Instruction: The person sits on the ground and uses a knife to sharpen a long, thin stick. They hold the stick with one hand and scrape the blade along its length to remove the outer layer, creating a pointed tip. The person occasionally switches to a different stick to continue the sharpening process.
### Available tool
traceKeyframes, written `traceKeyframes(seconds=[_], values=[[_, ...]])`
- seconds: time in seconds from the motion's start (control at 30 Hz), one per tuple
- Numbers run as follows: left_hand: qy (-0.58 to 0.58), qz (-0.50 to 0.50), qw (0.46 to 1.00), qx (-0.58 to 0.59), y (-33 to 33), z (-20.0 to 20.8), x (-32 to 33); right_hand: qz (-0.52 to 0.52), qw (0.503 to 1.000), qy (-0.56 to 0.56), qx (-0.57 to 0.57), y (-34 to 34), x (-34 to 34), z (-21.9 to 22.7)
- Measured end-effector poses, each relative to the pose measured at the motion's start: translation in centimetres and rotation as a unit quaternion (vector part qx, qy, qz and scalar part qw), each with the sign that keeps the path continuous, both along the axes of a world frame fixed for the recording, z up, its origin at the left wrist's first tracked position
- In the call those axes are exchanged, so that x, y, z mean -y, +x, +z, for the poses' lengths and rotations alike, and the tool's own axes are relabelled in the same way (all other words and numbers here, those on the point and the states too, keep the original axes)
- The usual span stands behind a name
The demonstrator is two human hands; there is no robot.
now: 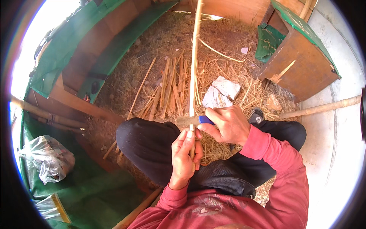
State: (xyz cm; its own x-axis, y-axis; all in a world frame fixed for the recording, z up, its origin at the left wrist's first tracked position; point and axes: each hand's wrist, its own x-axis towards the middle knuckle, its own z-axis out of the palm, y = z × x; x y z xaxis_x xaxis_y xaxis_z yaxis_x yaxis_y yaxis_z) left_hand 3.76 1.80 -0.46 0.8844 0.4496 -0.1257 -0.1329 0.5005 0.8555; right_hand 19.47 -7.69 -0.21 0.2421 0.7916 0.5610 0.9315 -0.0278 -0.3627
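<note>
A long pale bamboo strip (pixel 193 80) runs upright through the middle of the view, its near end between my knees. My left hand (pixel 184 152) is closed round its lower part, thumb on top. Just beyond that thumb, a knife (pixel 187 120) with a blue handle lies crosswise over the strip, its dull blade touching it. My right hand (pixel 228 124) grips the blue handle from the right. Most of that handle is hidden inside my right fingers.
Split bamboo sticks (pixel 167 86) lie on the ground ahead, beside shavings and white stones (pixel 225 91). A brown wooden box (pixel 301 65) stands at right, with a bamboo pole (pixel 324 108) near it. At left are a green-covered bench (pixel 126 42) and a clear plastic bag (pixel 51 158).
</note>
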Motion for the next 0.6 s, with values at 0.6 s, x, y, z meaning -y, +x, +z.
traceKeyframes(seconds=[0.6], values=[[0.034, 0.025, 0.999, -0.003, 0.9, 0.4, 1.4, -0.171, 0.960, 0.215, -0.046, 8.1, 2.3, 3.7]])
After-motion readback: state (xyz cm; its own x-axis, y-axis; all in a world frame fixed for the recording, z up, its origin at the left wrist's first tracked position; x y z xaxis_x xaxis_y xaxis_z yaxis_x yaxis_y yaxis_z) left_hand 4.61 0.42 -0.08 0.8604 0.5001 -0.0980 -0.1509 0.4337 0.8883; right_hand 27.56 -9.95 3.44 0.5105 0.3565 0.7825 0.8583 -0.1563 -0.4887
